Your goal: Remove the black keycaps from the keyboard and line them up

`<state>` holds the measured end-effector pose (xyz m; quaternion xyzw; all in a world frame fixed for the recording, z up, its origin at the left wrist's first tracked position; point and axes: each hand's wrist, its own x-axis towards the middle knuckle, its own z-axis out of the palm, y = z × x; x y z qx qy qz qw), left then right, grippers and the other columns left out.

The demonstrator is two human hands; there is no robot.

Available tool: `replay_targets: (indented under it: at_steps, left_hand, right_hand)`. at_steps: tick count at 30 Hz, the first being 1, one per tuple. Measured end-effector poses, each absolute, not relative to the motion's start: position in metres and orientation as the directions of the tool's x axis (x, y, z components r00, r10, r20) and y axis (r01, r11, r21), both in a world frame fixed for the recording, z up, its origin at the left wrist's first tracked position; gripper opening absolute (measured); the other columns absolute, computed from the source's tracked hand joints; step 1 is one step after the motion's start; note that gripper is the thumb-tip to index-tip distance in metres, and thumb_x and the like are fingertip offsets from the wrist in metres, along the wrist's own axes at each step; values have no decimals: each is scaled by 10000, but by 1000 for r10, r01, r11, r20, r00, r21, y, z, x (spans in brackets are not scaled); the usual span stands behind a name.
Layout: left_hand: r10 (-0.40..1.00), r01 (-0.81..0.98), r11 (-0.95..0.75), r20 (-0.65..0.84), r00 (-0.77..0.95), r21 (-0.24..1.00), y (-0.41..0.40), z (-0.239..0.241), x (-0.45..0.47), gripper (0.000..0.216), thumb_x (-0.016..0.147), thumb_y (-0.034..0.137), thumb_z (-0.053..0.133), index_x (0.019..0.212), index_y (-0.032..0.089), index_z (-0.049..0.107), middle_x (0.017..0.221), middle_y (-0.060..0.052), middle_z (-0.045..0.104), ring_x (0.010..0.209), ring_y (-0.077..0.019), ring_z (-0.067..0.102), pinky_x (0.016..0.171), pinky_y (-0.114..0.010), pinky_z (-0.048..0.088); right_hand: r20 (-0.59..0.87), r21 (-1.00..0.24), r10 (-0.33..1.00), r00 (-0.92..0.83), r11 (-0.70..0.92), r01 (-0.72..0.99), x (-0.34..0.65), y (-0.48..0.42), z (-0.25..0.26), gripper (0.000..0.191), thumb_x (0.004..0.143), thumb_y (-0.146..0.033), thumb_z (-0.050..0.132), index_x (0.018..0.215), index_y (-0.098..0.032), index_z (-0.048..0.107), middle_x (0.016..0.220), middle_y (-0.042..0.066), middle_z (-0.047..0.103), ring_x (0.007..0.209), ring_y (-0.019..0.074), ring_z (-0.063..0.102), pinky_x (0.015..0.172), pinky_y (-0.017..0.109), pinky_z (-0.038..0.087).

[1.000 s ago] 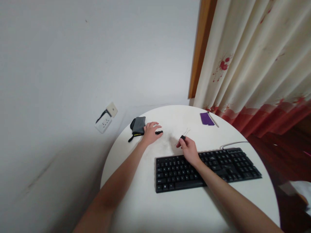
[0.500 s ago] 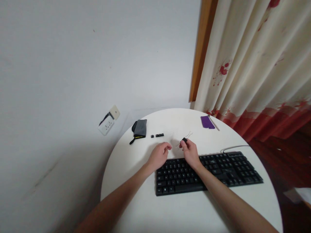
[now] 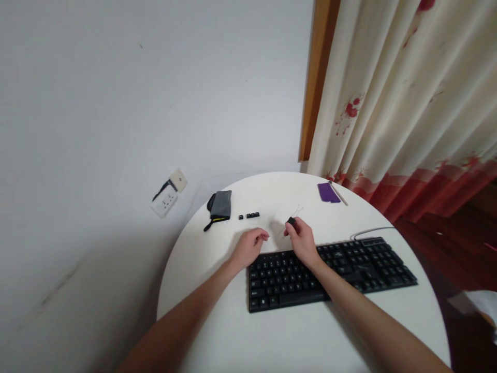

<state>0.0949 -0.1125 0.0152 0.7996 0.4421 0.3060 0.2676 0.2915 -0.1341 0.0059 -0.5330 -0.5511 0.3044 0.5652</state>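
Right hand [image 3: 302, 241] pinching a black binder clip [image 3: 291, 220] above the keyboard [image 3: 349, 264]; left hand [image 3: 248, 247] loosely curled, holding nothing visible, beside it.

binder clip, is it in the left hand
No, the binder clip is pinched by the right hand; the left hand is curled beside it.

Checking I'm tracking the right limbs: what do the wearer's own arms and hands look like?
The left arm and right arm are bare, no sleeves in view. The left hand and right hand wear no gloves; no watch, bracelet or ring shows.
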Motion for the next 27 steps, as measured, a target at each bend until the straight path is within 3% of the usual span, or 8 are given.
replay_targets:
  at_steps: [6, 11, 18, 27]
  left_hand:
    - [838, 499, -508, 271, 473, 702, -118, 17, 98, 332, 793, 3, 457, 888, 210, 699, 837, -9, 730, 789, -151, 682, 770, -277, 524]
    - [833, 478, -517, 288, 473, 710, -116, 18, 96, 321, 793, 5, 459, 877, 202, 698, 822, -10, 723, 772, -151, 668, 730, -263, 505]
    - [818, 463, -526, 275, 506, 713, -114, 14, 94, 332, 791, 2, 459, 882, 207, 704, 837, -5, 719, 792, -151, 660, 751, -268, 490]
    - [801, 455, -540, 269, 534, 708, -116, 19, 92, 339, 787, -19, 453, 867, 191, 706, 841, -14, 706, 809, -150, 642, 776, -265, 478]
  right_hand:
    - [312, -931, 941, 132, 275, 239, 292, -137, 16, 243, 891, -361, 548, 708, -201, 565, 647, 19, 649, 605, 170, 586, 588, 264, 442]
    - [318, -885, 945, -70, 323, 337, 304, -144, 25, 209, 891, -306, 557, 718, -196, 599, 651, 8, 648, 612, 165, 591, 593, 257, 427]
    - [296, -869, 917, -269, 375, 322, 314, -151, 29, 211, 896, -273, 559, 720, -190, 640, 664, 3, 637, 644, 169, 570, 628, 260, 429]
    - [348, -700, 782, -517, 583, 412, 319, -160, 37, 183, 947, -273, 528, 821, -202, 640, 786, 39, 654, 750, 192, 593, 708, 276, 433]
